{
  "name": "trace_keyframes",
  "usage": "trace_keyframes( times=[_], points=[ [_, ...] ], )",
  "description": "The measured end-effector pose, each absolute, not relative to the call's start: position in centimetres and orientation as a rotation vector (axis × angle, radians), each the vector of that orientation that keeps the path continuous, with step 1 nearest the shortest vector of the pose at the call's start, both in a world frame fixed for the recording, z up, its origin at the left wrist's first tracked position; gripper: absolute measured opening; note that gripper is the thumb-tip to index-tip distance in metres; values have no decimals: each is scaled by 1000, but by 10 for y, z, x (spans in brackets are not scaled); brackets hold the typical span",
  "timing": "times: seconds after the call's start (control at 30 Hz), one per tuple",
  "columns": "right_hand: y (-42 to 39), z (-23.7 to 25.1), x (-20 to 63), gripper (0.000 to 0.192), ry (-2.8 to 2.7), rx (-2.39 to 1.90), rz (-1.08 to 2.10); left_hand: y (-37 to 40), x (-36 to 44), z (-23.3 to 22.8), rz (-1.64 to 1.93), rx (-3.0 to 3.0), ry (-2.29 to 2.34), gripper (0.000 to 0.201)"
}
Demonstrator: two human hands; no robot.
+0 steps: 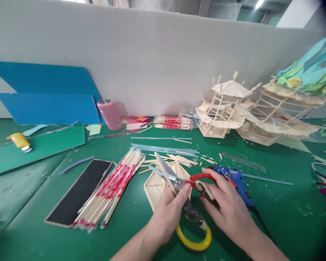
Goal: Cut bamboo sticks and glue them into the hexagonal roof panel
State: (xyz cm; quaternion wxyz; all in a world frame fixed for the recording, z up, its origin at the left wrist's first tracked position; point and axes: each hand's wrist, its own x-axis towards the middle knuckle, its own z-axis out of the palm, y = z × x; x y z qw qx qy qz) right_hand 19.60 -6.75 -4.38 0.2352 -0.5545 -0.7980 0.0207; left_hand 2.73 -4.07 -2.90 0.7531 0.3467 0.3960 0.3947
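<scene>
A pair of scissors [170, 173] with one red and one yellow handle is in front of me, its blades apart and pointing away to the left. My left hand [168, 208] is closed around a thin wooden stick [166, 174] that lies along the blades, its thumb by the scissors' pivot. My right hand [228, 203] grips the red handle, which has wrapping around it, while the yellow handle [195, 248] hangs loose below. Behind the hands lies a polygonal panel of wooden sticks [151, 188], partly hidden by them.
Cut sticks [183, 160] lie scattered beyond the panel. Bagged sticks [116, 185] and a black slab [78, 194] lie left; a blue glue gun [233, 177] lies right. Behind stand a pink cup [110, 115] and stick-built pavilions [225, 108]. A yellow-handled cutter [19, 141] lies far left.
</scene>
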Motion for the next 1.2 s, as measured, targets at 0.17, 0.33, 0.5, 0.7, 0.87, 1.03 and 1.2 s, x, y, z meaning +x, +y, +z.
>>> trace_keyframes(
  times=[0.17, 0.33, 0.5, 0.7, 0.87, 1.03, 1.2],
  points=[
    [-73, -41, 191, 35, -2073, -1491, 48, -40, 29, -32, 901, 693, 912, 32],
    [-72, -42, 196, 33, -1963, -1380, -129, -40, 32, -33, 919, 638, 953, 26],
    [-79, -44, 195, 49, -2054, -1245, -89, -39, 32, -34, 943, 581, 959, 28],
    [-82, -40, 186, 14, -1989, -1316, 200, -41, 32, -36, 940, 689, 948, 28],
    [-77, -47, 176, 24, -1953, -1492, 162, -44, 33, -31, 911, 903, 884, 30],
    [-88, -52, 176, 32, -2070, -1542, 305, -46, 36, -28, 896, 979, 844, 24],
    [-102, -58, 174, 63, -2106, -1637, 275, -47, 43, -30, 823, 913, 837, 24]
  ],
)
